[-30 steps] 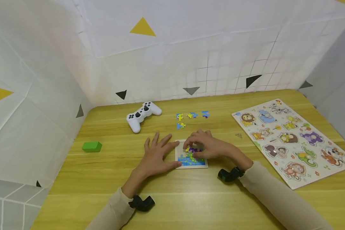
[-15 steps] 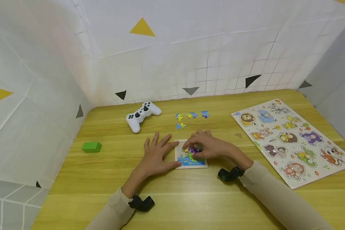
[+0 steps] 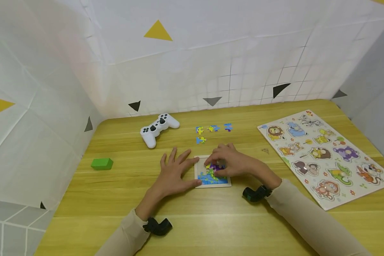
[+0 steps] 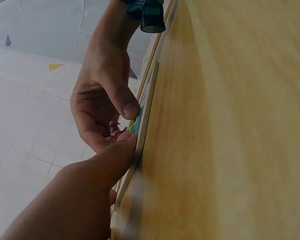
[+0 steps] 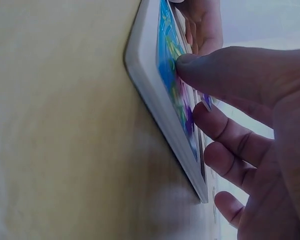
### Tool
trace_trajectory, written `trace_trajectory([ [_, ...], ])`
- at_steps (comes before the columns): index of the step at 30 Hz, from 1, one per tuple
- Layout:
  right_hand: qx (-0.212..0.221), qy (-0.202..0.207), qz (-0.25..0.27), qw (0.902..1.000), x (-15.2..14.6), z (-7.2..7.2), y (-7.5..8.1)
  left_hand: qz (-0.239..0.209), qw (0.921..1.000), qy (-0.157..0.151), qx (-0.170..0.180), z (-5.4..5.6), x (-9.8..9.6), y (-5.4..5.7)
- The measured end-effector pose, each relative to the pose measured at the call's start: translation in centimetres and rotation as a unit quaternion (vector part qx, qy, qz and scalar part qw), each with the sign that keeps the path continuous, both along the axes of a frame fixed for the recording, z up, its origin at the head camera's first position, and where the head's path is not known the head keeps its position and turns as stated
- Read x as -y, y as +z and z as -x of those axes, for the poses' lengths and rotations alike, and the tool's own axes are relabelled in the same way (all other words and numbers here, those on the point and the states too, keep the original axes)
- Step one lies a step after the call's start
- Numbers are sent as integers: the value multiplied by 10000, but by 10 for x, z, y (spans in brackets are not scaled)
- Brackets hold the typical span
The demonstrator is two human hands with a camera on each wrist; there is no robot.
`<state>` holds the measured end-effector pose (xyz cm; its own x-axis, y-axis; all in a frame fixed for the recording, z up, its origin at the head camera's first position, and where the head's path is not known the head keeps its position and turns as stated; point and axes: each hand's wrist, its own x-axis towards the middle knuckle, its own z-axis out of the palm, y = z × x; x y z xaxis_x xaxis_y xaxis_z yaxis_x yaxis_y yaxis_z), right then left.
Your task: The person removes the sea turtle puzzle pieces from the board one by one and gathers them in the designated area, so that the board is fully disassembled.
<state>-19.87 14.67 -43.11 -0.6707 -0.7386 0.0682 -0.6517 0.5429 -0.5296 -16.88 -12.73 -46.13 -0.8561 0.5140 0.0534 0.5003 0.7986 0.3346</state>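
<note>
Sleeves [image 3: 307, 220] of beige cloth reach in over the wooden table [image 3: 195, 227], a black wrist camera [image 3: 160, 227] strapped just behind each hand. The left hand [image 3: 174, 177] is spread wide with nothing in its grasp; its thumb tip touches the near left side of the small jigsaw tray [image 3: 212, 186] and its index fingertip the far left corner. The right hand [image 3: 235, 164] bends over that partly filled tray, thumb low above the picture and apart from the curled fingers. A tilted purple bit shows by one fingertip in the right wrist view, but I cannot tell whether it is pinched. Left of the left hand lies a green block [image 3: 102, 163]; well right of the right hand, an animal puzzle board [image 3: 369, 189]. Beyond the right hand, slightly leftward, are four loose jigsaw pieces [image 3: 201, 140]; beyond the left hand's fingertips, a white game controller [image 3: 160, 127]. Farthest off hangs a white backdrop [image 3: 179, 78].
</note>
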Motion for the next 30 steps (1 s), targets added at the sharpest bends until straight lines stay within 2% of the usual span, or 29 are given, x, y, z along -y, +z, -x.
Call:
trace_trajectory([
  [8,-25,-31,-51,10000,0,0,0,-37,10000,-16,-34,-1,0,0],
  [21,234,29,-98,9997,0,0,1,-71,10000,-33,-4,-1,0,1],
  [30,263,32,255,9993,-5,2,-2,-86,10000,-33,30,0,0,0],
])
